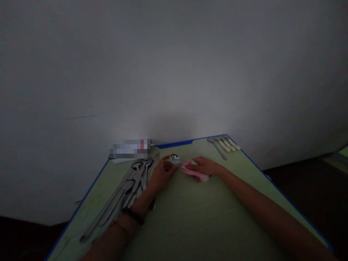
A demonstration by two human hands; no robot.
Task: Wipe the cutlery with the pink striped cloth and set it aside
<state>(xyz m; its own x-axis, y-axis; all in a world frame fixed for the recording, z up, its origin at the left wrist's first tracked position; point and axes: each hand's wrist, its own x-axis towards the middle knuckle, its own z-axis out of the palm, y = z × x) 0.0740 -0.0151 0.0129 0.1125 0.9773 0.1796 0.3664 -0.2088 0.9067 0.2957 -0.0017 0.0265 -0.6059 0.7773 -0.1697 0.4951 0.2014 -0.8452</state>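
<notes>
My left hand [162, 173] pinches a metal spoon [174, 157] by its shiny bowl, above the middle of the table. My right hand [206, 166] is closed on a pink-and-white cloth [196, 173], which appears to be wrapped about the spoon's handle. The cloth hides most of the handle. Left of my left hand lies a loose pile of metal cutlery [133, 185], with spoons and long handles; my left forearm covers part of it. At the far right corner several spoons [227, 144] lie side by side, some with white handles and one with a plain grey handle.
The green table [201, 221] has a blue edge and stands against a grey wall [174, 72]. A blurred-out box-like object [129, 149] sits at the back left corner, beyond the cutlery. The scene is dim.
</notes>
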